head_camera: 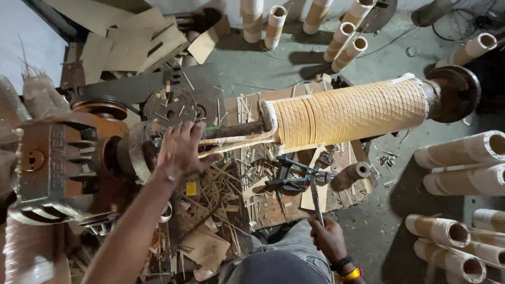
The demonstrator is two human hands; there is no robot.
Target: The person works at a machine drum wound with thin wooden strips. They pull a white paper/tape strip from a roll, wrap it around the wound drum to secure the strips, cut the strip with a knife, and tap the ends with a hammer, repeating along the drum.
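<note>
Left hand point(180, 150) is laid palm-down over the rusty metal shaft point(231, 130), right at the round flange point(138, 152) of the machine, fingers curled over the top. Grip is closed loosely on the shaft; how far the fingers wrap underneath is hidden. A thin pale strip point(236, 144) runs from just beside that hand along the shaft to the wound roll.

Wound roll point(350, 112): tan strips wrapped in slanted bands around the shaft, lying horizontal across the middle of the view, above the cluttered surface point(273, 202). Its right end butts against a dark round disc point(456, 93).

Right hand point(329, 237) is low in the view, just above the person's knee in grey cloth point(286, 252). Grip is closed on the lower end of a slim metal tool point(316, 199), which points up toward the underside of the roll. Tip sits near blue-handled pliers point(286, 179) lying on the surface; can't tell if they touch. Black and yellow bands point(348, 269) sit on that wrist.

Surface is covered in wood splinters and offcuts. A short cardboard tube point(353, 174) lies beside the pliers. Brown cast machine housing point(58, 163) sits to the left. Finished paper-wrapped tubes point(463, 152) are stacked on the floor at right, and more point(344, 39) stand along the top, well apart from both hands.
</note>
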